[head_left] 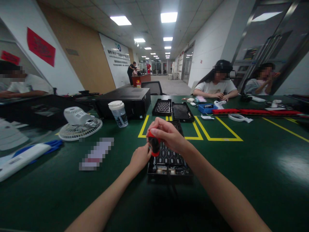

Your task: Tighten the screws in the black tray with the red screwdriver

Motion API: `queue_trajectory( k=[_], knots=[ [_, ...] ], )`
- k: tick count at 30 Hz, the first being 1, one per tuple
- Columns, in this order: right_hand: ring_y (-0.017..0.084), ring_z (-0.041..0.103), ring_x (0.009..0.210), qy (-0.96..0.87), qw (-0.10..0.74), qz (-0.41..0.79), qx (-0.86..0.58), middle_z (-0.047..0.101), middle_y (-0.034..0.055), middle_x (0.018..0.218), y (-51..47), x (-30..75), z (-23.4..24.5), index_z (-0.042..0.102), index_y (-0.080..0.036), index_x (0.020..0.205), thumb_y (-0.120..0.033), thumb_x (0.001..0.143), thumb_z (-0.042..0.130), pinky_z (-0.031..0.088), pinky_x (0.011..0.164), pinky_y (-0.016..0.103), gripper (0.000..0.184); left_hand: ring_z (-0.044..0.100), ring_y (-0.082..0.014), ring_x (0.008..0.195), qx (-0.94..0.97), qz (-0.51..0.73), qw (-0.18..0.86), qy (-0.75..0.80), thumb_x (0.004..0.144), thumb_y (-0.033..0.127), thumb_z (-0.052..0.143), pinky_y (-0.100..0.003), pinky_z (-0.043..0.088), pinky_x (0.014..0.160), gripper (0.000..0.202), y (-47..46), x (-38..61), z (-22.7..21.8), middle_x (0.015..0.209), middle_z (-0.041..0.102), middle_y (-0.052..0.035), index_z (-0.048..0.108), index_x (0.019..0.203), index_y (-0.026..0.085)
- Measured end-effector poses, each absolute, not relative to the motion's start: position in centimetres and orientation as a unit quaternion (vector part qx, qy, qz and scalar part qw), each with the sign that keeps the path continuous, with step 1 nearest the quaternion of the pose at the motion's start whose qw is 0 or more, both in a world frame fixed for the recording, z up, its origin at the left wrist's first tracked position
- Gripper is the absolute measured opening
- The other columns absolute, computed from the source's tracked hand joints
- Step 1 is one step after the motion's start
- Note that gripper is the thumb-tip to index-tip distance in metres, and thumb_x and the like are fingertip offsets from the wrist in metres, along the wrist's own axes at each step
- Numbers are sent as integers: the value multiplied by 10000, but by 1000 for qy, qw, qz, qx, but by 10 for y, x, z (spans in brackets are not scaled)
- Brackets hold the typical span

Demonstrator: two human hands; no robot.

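My right hand [169,133] is closed round a red and black screwdriver [154,145], held upright with its shaft pointing down. Below it lies a black case [166,174] with a raised honeycomb pattern inside. The shaft comes down near the case's front left corner; whether the tip touches a screw is too dark to tell. My left hand [140,158] is curled at the case's left edge and seems to grip it. Its fingertips are partly hidden behind the screwdriver.
Beyond the hands lie a patterned black tray [162,108] and a flat black tray [182,111]. A lidded plastic cup [118,114], a white fan [80,124] and a black computer case [125,100] stand left. A blue box [207,108] lies right. Co-workers sit across the green table [116,199].
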State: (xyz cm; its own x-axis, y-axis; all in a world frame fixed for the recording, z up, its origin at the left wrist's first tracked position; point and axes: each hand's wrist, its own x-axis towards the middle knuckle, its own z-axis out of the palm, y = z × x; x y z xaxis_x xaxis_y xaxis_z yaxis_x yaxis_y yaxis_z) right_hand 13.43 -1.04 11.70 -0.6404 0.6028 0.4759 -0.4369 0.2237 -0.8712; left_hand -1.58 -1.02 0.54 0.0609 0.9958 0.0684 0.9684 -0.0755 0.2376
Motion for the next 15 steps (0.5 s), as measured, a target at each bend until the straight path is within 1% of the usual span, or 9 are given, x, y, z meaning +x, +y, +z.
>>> queue_trajectory(
  k=[8, 15],
  knots=[
    [77, 502, 617, -676, 444, 582, -85, 513, -16, 713, -12, 136, 120, 447, -159, 716, -277, 757, 584, 405, 541, 193, 186, 618, -199, 761, 730, 97, 64, 674, 868, 343, 303, -252, 411, 640, 296, -12, -14, 10, 819, 648, -63, 542, 962, 196],
    [68, 493, 605, -686, 463, 552, -101, 491, -31, 672, -14, 137, 123, 426, -159, 681, -248, 750, 589, 382, 528, 181, 198, 613, -184, 741, 726, 99, 69, 677, 863, 341, 319, -243, 406, 634, 284, -12, -15, 10, 815, 649, -55, 543, 978, 208]
  ],
)
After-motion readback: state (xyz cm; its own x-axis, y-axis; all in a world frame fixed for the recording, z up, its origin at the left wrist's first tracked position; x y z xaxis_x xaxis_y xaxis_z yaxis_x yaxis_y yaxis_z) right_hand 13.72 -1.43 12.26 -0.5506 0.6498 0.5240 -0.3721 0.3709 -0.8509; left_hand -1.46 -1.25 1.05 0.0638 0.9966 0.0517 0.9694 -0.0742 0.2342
